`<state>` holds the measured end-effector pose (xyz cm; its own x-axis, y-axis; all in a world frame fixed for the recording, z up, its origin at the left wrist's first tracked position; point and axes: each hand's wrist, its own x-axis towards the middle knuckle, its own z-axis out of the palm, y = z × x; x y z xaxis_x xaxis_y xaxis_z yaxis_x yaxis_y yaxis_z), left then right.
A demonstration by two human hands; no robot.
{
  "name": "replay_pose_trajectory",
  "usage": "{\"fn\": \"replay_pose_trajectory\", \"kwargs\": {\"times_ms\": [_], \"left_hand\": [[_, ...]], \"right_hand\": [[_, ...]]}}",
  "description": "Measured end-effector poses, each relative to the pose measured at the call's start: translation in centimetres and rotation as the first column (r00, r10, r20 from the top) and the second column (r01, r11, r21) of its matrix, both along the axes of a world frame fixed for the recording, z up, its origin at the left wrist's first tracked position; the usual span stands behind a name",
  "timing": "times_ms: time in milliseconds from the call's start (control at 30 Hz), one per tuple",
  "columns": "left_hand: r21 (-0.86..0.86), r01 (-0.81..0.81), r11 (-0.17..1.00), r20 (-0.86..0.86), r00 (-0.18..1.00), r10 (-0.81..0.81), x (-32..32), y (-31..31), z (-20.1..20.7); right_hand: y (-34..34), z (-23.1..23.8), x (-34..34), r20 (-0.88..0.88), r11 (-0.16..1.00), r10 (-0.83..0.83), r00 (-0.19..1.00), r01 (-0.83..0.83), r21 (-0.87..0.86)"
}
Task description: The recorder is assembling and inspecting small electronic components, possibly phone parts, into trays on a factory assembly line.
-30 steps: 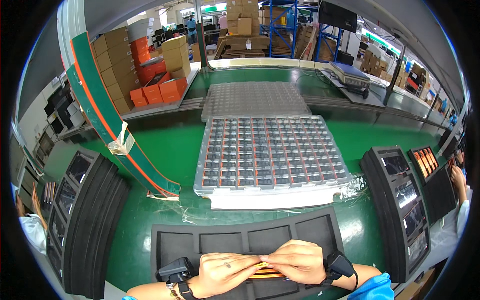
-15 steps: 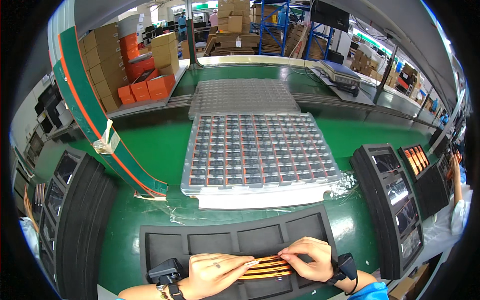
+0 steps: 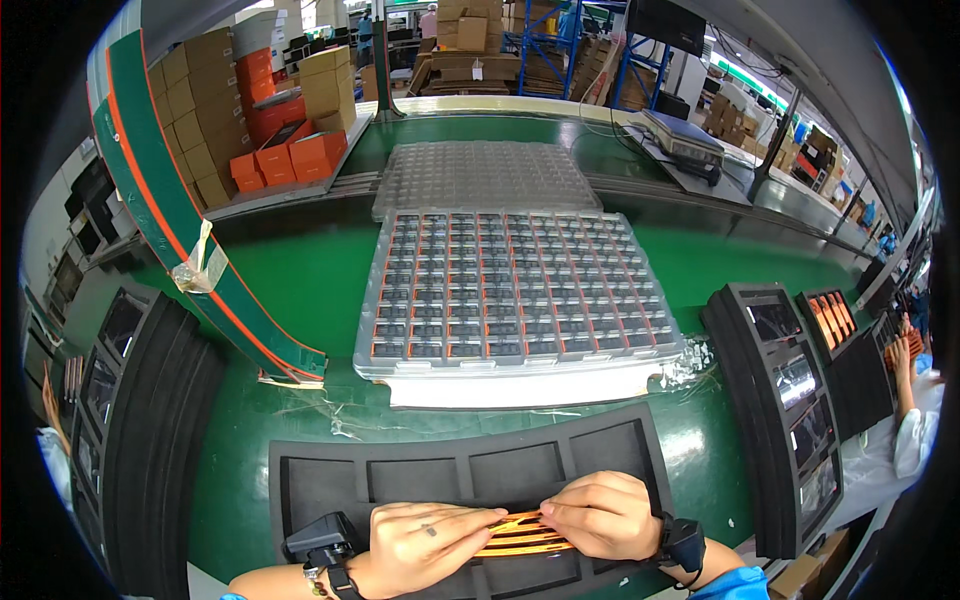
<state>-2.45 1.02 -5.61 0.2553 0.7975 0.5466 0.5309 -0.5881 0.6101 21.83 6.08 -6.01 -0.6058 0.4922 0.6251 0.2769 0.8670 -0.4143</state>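
Left fingers: the left hand (image 3: 425,545) lies palm down, its fingertips pinching the left end of a bundle of thin orange strips (image 3: 520,538).
Right fingers: the right hand (image 3: 598,515) is curled over the right end of the same bundle, fingers pressed together on top of it.
Strips: they lie flat between the two hands, over a pocket in the near row of a black foam tray (image 3: 470,475); whether they sit fully inside the pocket cannot be told.
Wrists: each wrist carries a small black device on a strap.
Foam tray: it rests on the green table (image 3: 300,290), its far row of pockets bare.
Beyond the tray: a clear plastic tray (image 3: 515,290) full of small dark parts, set on a white sheet.
Further back: a second clear tray (image 3: 485,175), just behind the first.
Left side: a stack of black foam trays (image 3: 150,420).
Right side: another stack of black trays (image 3: 790,400), well apart from the hands.
Far right: another person's hand (image 3: 898,352) at a tray.
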Motion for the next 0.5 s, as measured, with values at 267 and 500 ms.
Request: {"fn": "replay_pose_trajectory", "kwargs": {"times_ms": [267, 500], "left_hand": [[-0.02, 0.03, 0.999, 0.016, 0.999, -0.029, -0.4, 0.3, -0.2], [0.06, 0.073, 0.996, -0.058, 0.996, -0.069, -0.4, 0.6, -0.1]], "right_hand": [[-0.2, 0.9, 0.4, 0.168, 0.993, -0.025, 0.985, 0.005, 0.116], [-0.9, 1.0, -0.8, 0.1, 0.996, -0.085, 0.991, 0.08, 0.047]]}}
